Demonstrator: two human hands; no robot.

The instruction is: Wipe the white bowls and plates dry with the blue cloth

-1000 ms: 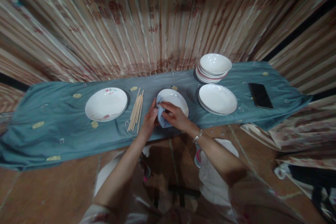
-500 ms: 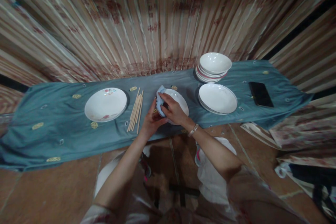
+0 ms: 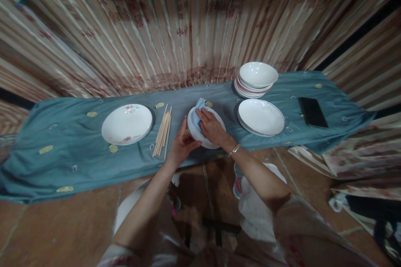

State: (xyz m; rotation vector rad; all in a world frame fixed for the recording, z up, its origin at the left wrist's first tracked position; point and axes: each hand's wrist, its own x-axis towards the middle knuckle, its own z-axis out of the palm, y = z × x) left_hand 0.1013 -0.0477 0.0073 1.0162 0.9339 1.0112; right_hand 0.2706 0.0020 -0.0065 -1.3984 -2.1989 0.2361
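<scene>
Near the middle of the cloth-covered table, a shallow white bowl (image 3: 214, 145) sits between my hands. My left hand (image 3: 181, 145) grips its left and near side, the thumb along the near rim and the fingers around the left edge. Inside the bowl, my right hand (image 3: 213, 127) presses a light blue cloth (image 3: 196, 119) against the left part of the inner surface. One end of the cloth sticks up past the far rim. Just left of my left hand lies a loose bunch of wooden chopsticks (image 3: 162, 132).
A large white plate with floral decoration (image 3: 127, 125) rests at left. On the right are stacked white plates (image 3: 261, 117), a stack of white bowls (image 3: 258, 75) behind them, and a black phone (image 3: 312, 112). A teal tablecloth (image 3: 84, 162) covers the table; a pleated curtain (image 3: 194, 29) hangs behind.
My right hand and the blue cloth have shifted right, from the bowl's left rim onto its inside. The left hand keeps its hold on the bowl with little movement.
</scene>
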